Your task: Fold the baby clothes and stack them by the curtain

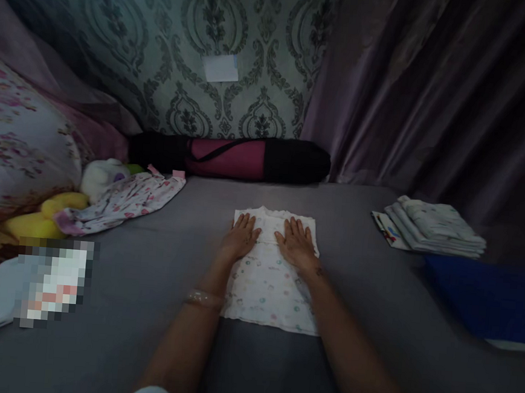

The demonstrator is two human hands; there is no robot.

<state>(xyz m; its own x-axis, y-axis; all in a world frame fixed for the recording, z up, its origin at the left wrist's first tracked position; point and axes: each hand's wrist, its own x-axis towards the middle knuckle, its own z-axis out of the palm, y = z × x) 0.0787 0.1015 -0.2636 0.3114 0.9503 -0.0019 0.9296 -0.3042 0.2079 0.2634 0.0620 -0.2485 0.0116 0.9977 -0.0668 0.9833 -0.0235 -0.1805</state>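
A small white printed garment (267, 287) lies flat on the grey bed sheet (144, 308), folded into a narrow rectangle. My left hand (240, 236) rests palm down on its upper left part, fingers spread. My right hand (298, 241) presses flat on its upper right part, fingers also apart. Neither hand grips the cloth. A clear bangle sits on my left wrist.
A stack of folded white clothes (433, 227) lies at the right, with a blue cloth (486, 299) nearer me. A loose floral garment (126, 201), soft toys (52, 213) and a floral pillow (16, 141) are at the left. A rolled pink mat in a black bag (229, 156) lies along the wall.
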